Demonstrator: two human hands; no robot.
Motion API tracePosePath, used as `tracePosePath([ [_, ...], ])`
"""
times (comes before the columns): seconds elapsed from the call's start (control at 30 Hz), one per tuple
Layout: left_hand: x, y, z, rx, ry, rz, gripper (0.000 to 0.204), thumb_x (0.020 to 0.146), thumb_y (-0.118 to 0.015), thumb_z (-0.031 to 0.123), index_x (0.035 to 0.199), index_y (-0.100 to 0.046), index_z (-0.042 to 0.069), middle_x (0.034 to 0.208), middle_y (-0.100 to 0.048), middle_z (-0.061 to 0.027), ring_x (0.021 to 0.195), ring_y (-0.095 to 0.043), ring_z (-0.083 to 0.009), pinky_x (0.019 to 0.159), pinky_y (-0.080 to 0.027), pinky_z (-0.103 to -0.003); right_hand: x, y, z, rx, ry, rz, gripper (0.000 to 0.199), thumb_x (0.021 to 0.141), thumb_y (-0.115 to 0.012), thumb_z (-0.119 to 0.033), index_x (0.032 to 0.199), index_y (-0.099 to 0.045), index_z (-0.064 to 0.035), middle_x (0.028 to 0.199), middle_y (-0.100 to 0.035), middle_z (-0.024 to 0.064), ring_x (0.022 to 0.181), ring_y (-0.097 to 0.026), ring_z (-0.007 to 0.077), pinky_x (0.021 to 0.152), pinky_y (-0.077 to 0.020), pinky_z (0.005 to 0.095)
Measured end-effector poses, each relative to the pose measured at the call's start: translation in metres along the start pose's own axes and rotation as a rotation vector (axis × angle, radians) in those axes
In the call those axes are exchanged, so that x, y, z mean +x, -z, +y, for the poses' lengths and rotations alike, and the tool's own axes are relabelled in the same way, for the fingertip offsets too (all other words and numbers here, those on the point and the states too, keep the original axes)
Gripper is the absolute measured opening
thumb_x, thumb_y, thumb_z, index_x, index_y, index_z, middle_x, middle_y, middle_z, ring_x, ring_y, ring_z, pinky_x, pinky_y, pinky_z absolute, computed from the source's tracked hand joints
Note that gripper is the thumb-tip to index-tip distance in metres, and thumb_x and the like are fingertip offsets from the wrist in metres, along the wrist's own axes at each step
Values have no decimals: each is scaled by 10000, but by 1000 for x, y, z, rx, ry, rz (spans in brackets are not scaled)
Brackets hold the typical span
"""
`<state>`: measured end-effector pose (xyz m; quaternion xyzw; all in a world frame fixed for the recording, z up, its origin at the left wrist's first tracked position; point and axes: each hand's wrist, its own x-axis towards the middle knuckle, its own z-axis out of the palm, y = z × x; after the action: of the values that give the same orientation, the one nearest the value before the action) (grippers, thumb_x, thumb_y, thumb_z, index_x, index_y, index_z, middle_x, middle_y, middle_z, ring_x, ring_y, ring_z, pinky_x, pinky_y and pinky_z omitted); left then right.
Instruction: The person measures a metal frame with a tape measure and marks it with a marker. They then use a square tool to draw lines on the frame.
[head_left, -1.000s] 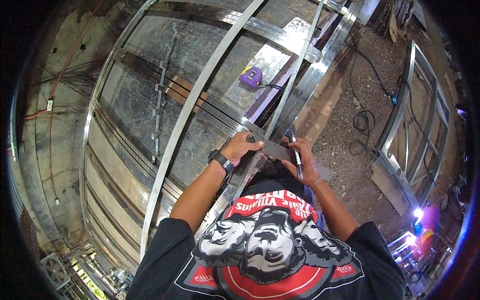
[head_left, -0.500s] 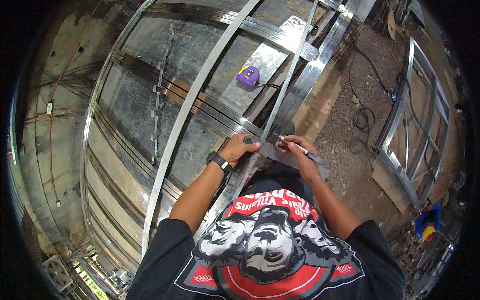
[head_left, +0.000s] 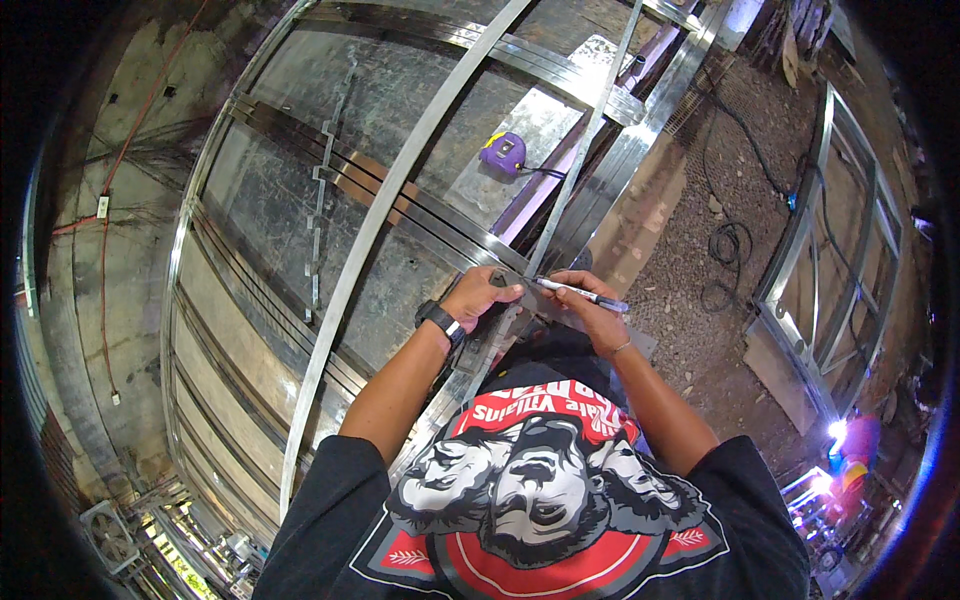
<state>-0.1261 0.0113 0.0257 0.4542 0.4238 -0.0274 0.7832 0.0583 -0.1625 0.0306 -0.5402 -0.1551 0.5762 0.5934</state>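
Note:
My right hand [head_left: 592, 312] pinches a white-barrelled marker [head_left: 590, 296], its tip down near the end of the metal bars. Just left of it, my left hand [head_left: 476, 302] is closed, thumb pointing right, gripping a grey flat metal piece [head_left: 508, 312] against the bars. Part of that piece lies hidden under the fingers, so I cannot tell its full shape. Beneath both hands, long shiny metal bars [head_left: 455, 240] meet a thin lengthwise strip [head_left: 572, 185]. A dark watch sits on my left wrist.
A purple tape measure [head_left: 503, 152] rests on a pale metal plate [head_left: 535, 115] beyond my hands. A long curved bar [head_left: 400, 175] crosses the frame. At right are a black cable [head_left: 735, 240], a welded metal frame [head_left: 815, 250] and bright sparks beside a person [head_left: 855, 450].
The marker and my right hand have shifted slightly left, the tip now closer to my left thumb. Bright welding light has appeared at the lower right.

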Motion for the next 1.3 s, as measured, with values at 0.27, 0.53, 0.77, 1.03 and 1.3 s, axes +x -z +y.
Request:
tracePosePath([
  [0.27,1,-1,0,18,39,41,257,923,-815,79,1141,-698,10,960,-763,-78,792,-747,-181,694,-618,-340,1,0,1,-25,-19,10,249,1013,-701,-140,1233,-715,-24,1126,-764,70,1044,-711,123,935,-557,270],
  [0.53,2,1,-2,5,42,28,274,910,-829,99,1129,-691,10,960,-761,-80,786,-746,-180,707,-620,-337,-7,15,8,-254,106,49,257,1025,-668,-136,1245,-688,-5,1133,-754,83,1075,-689,148,976,-535,305],
  [0.77,2,3,-3,-9,-8,-3,340,916,-824,102,1204,-677,-3,1045,-746,-91,834,-737,-170,740,-627,-350,-31,17,26,-836,716,228,461,917,-803,-223,1293,-614,-35,1310,-624,236,1222,-622,400,1022,-507,439],
  [1.03,3,4,4,1,43,-56,336,936,-811,118,1224,-695,-7,1109,-739,-65,924,-701,-159,878,-581,-318,-30,35,52,-891,682,129,563,838,-837,-80,1332,-568,-56,1415,-530,252,1312,-551,473,1088,-484,488],
  [1.3,3,0,11,-2,-19,-65,408,934,-817,129,1285,-654,-1,1103,-744,-100,936,-717,-179,894,-574,-340,-27,36,42,-919,723,130,583,842,-824,-36,1352,-544,-59,1416,-545,248,1278,-585,444,1068,-499,457],
])
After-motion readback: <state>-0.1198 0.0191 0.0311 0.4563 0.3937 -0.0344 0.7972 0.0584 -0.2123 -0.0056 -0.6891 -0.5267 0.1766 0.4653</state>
